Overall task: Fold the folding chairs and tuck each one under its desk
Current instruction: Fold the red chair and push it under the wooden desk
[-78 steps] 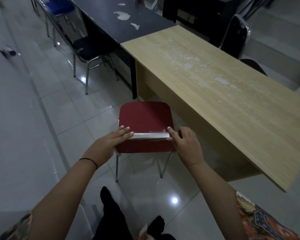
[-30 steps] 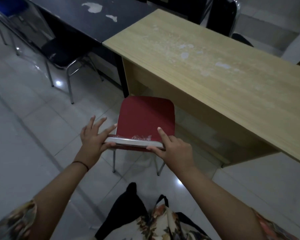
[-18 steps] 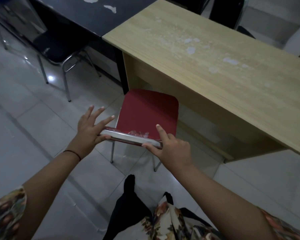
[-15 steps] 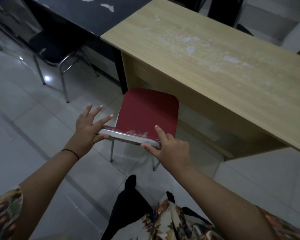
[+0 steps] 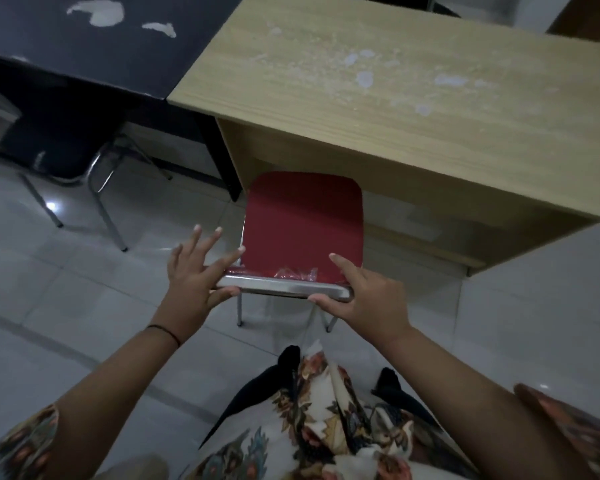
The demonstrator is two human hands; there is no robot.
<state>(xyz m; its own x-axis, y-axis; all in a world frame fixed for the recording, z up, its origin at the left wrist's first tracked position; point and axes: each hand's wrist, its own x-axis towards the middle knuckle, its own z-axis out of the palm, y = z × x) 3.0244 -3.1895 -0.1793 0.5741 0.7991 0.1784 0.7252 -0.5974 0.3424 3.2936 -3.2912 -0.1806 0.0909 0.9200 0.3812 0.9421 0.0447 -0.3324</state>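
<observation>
A red folding chair (image 5: 302, 223) with a chrome top bar stands in front of the light wooden desk (image 5: 395, 88), its far edge just under the desk's front. My left hand (image 5: 196, 275) presses the bar's left end with thumb below and fingers spread. My right hand (image 5: 364, 296) holds the bar's right end, thumb under it and index finger along the red panel. The chair's lower legs show below the bar.
A black desk (image 5: 84, 39) adjoins the wooden desk on the left, with a dark chrome-legged chair (image 5: 73, 157) partly under it. The floor is glossy white tile (image 5: 49, 289). My legs and patterned clothing fill the bottom.
The red chair has moved forward toward the wooden desk, its far edge now reaching under the desk front. Both hands stay on the top bar; my left fingers have spread out.
</observation>
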